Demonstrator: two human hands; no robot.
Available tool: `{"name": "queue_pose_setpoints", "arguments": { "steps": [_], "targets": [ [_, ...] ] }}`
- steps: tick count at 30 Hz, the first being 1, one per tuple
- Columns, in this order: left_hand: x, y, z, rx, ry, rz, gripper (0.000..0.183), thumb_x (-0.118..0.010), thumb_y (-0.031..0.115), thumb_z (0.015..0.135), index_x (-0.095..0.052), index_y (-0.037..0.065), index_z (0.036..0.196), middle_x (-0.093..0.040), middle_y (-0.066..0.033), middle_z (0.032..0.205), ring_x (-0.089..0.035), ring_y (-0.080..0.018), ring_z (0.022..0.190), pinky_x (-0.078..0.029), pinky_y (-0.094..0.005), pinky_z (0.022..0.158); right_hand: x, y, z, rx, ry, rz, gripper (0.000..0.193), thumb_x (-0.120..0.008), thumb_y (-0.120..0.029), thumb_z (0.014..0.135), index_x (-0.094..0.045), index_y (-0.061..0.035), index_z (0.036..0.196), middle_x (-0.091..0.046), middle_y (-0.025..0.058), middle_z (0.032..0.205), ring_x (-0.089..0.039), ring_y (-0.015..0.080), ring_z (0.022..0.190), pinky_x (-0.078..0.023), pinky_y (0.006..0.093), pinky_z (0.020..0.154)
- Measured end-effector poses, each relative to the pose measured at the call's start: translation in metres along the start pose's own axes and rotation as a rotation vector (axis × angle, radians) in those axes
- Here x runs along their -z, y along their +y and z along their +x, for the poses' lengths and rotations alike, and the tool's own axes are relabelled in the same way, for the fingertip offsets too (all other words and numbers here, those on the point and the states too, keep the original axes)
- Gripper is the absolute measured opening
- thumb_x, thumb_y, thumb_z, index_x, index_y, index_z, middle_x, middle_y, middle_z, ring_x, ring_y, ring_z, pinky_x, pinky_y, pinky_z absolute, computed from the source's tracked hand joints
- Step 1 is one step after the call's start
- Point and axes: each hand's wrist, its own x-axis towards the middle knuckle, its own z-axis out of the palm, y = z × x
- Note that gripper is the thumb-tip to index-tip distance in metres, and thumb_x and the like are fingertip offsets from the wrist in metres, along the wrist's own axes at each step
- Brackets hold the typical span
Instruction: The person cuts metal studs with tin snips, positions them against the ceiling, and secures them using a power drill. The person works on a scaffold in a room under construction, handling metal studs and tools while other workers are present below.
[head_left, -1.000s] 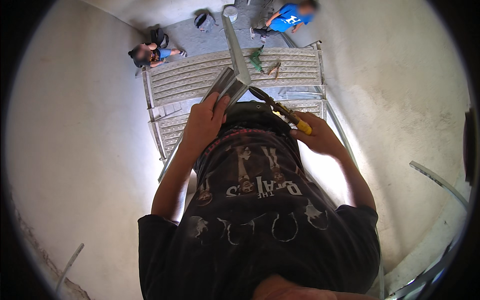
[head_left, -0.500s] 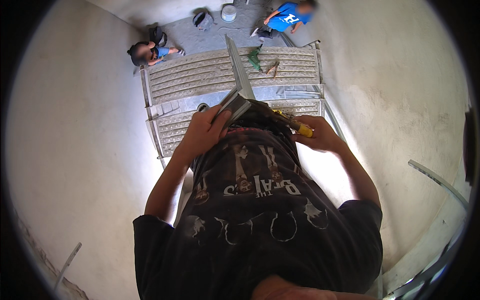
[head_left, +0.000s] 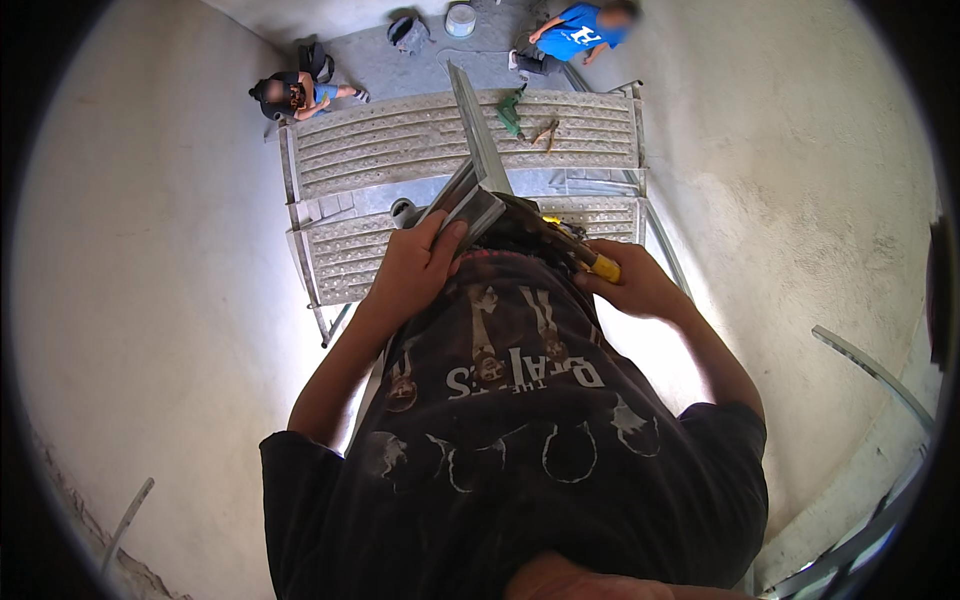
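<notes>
My left hand (head_left: 412,265) is closed around the end of a grey metal channel profile (head_left: 476,212), held in front of my waist. The bent profile has one long leg that reaches forward over the scaffold deck. My right hand (head_left: 640,282) is at the right side of my waist, its fingers closed around a yellow-handled tool (head_left: 605,267). That tool's dark shaft lies against a dark pouch or belt at my waist, and its working end cannot be made out.
Below me are perforated metal scaffold planks (head_left: 380,150). On them lie a green drill (head_left: 511,113) and pliers (head_left: 546,134). Two people are on the floor beyond: one in blue (head_left: 578,35), one seated (head_left: 290,95). A white bucket (head_left: 461,20) stands there too. Metal strips jut from both walls.
My left hand and the profile have shifted slightly, with the profile tilting a little. My right hand has barely moved with its tool. The seated person has lifted their head.
</notes>
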Motion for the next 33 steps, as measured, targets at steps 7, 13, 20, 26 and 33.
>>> {"name": "queue_pose_setpoints", "arguments": {
  "steps": [7, 13, 20, 26, 33],
  "targets": [
    [-0.004, -0.001, -0.005, 0.008, -0.004, -0.007, 0.026, -0.052, 0.024, 0.103, -0.063, 0.000, 0.099, -0.060, -0.0049, 0.058, -0.058, -0.0123, 0.051, -0.044, -0.0306, 0.052, -0.008, 0.009, -0.002, -0.026, -0.015, -0.162, 0.040, -0.069, -0.039, 0.089, -0.063, -0.0108, 0.116, -0.069, 0.0197, 0.095, -0.067, 0.0390, 0.092, -0.052, 0.0456, 0.080],
    [-0.009, -0.001, -0.008, -0.019, 0.005, -0.012, 0.028, -0.054, 0.025, 0.102, -0.059, 0.000, 0.091, -0.060, -0.0077, 0.057, -0.060, -0.0156, 0.051, -0.045, -0.0309, 0.051, -0.025, 0.020, -0.005, -0.022, -0.033, -0.060, 0.036, -0.067, -0.036, 0.091, -0.062, -0.0109, 0.116, -0.069, 0.0201, 0.094, -0.067, 0.0392, 0.091, -0.052, 0.0448, 0.079],
    [0.004, -0.002, -0.007, -0.039, -0.255, -0.104, 0.046, -0.041, 0.043, 0.105, -0.061, 0.000, 0.105, -0.063, -0.0062, 0.069, -0.060, -0.0122, 0.062, -0.048, -0.0286, 0.062, -0.040, 0.036, -0.009, 0.152, 0.066, 0.098, 0.022, -0.072, -0.021, 0.088, -0.060, -0.0041, 0.094, -0.060, 0.0107, 0.074, -0.057, 0.0219, 0.065, -0.048, 0.0359, 0.065],
    [0.008, 0.029, 0.034, 0.172, -0.528, -0.519, 0.080, -0.012, 0.066, 0.101, -0.058, 0.002, 0.113, -0.067, -0.0088, 0.083, -0.061, -0.0163, 0.062, -0.053, -0.0289, 0.063, -0.025, 0.021, -0.009, 0.192, 0.041, 0.012, 0.025, -0.074, -0.022, 0.086, -0.059, -0.0044, 0.094, -0.060, 0.0111, 0.078, -0.059, 0.0241, 0.070, -0.048, 0.0358, 0.067],
    [-0.012, 0.043, 0.040, 0.277, -0.460, -0.421, 0.062, -0.022, 0.053, 0.107, -0.060, 0.004, 0.110, -0.067, -0.0074, 0.084, -0.059, -0.0119, 0.057, -0.051, -0.0259, 0.053, -0.030, 0.027, -0.018, 0.063, 0.052, -0.015, 0.052, -0.071, -0.032, 0.089, -0.055, -0.0043, 0.129, -0.066, 0.0206, 0.112, -0.064, 0.0380, 0.108, -0.051, 0.0430, 0.091]
  ]
}}
